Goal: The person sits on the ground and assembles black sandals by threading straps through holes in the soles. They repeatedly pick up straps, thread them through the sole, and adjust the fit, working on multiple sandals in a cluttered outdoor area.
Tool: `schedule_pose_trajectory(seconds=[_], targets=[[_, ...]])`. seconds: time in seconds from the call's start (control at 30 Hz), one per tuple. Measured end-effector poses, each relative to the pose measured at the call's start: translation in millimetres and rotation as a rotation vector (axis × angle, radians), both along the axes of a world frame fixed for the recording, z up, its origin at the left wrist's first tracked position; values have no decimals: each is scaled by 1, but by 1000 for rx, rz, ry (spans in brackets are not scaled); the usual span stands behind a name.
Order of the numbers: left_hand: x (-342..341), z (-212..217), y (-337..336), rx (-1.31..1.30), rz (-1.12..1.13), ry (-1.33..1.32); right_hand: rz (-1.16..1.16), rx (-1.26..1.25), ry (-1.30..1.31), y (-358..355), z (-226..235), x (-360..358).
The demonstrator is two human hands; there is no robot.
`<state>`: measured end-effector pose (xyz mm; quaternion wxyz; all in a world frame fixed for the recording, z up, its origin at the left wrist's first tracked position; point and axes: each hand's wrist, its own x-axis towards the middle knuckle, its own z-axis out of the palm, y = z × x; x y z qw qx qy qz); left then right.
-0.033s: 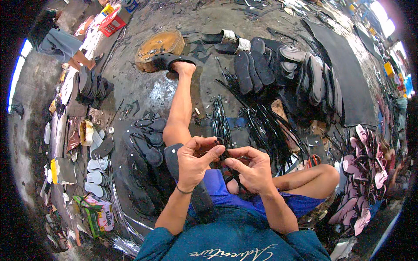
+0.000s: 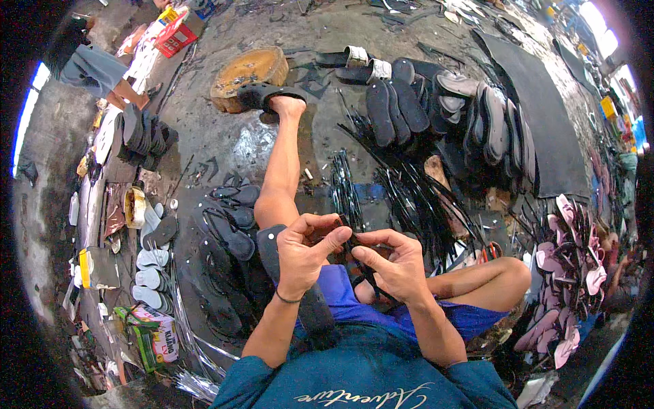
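Strap [image 2: 350,240], black, pinched
It is grasped by left grip [image 2: 305,253] and right grip [image 2: 398,267]; sandals [image 2: 232,240] are heaped at their nine o'clock.

A slim black strap [image 2: 350,243] is pinched between thumb and forefinger of a worker's left hand [image 2: 304,251] and right hand [image 2: 396,266], raised above the lap. Narrow and dark, it stands at a slant in the small gap where the fingertips nearly meet, a length trailing below them. Fingers cover part of it, leaving its full shape unclear.
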<state>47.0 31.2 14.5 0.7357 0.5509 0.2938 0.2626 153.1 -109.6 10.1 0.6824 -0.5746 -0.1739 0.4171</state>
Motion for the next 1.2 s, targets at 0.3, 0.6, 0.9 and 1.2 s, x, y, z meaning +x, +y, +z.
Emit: schedule_pose_trajectory(seconds=[0.3,0.6,0.9,1.2], targets=[[4,-4,-4,-89,-26,-87,79,73,351,1,1,6],[-4,7,-3,170,-16,75,42,-54,-303,12,-14,-2],[-58,-22,0,248,94,225,121,-61,-638,38,-11,-25],[-76,-4,13,318,-158,249,324,-138,-432,26,-25,-30]])
